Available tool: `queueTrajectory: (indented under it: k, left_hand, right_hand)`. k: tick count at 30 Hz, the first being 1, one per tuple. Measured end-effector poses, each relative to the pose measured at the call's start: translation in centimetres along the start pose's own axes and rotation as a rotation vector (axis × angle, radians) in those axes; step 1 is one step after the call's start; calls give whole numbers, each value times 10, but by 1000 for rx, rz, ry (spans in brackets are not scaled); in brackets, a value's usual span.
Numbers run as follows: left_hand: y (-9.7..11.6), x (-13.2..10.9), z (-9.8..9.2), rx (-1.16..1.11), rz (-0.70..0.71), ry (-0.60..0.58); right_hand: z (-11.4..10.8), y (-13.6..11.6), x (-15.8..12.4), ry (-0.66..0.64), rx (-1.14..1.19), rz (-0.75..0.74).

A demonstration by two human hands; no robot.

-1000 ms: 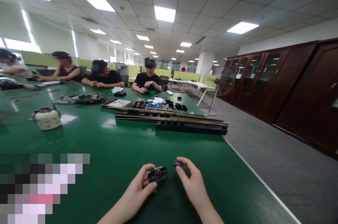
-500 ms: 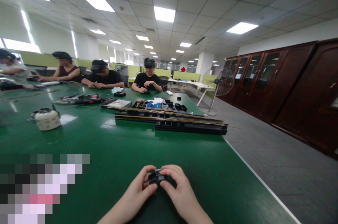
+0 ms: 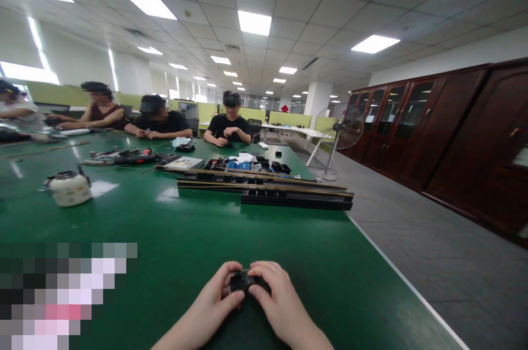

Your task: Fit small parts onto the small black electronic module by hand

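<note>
A small black plastic part (image 3: 243, 280) is held between my two hands, low in the middle of the head view and just above the green table (image 3: 173, 240). My left hand (image 3: 223, 292) grips its left side, thumb on the near face and fingers behind. From the right, my right hand (image 3: 272, 289) closes on the same part, with fingertips along its top and the thumb at its near edge. Fingers cover much of the part, so its exact kind is hard to make out.
Long black rails (image 3: 297, 200) with thin brass-coloured rods lie across the table ahead. Behind them are bins of parts (image 3: 243, 163). A cream pot (image 3: 71, 189) stands at left, near several tools (image 3: 127, 157). Co-workers sit along the far side. A fan (image 3: 336, 135) stands right.
The black part has tilted slightly in my hands, and the light-coloured strip along its top shows less. The whole view has shifted a little. Both hands keep their hold.
</note>
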State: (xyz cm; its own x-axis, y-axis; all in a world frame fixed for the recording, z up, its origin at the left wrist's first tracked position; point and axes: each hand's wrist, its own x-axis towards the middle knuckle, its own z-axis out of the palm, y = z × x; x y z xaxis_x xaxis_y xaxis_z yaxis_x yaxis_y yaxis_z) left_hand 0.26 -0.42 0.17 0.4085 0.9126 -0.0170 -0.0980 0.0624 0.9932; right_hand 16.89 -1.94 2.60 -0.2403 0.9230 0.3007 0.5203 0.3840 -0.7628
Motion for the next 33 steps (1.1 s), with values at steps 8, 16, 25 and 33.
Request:
queueTrajectory:
  k: [8, 16, 25, 33]
  left_hand:
    - [-2, 1, -1, -3, 6, -6]
    - [-4, 2, -2, 14, 17, -26]
    - [-3, 0, 0, 39, 32, -30]
    - [-3, -1, -1, 226, 80, 25]
  right_hand:
    - [-1, 3, 0, -23, 12, 10]
    - [-3, 1, 0, -50, 12, 15]
    - [-1, 5, -1, -69, 111, 75]
    - [3, 22, 5, -84, 341, 197]
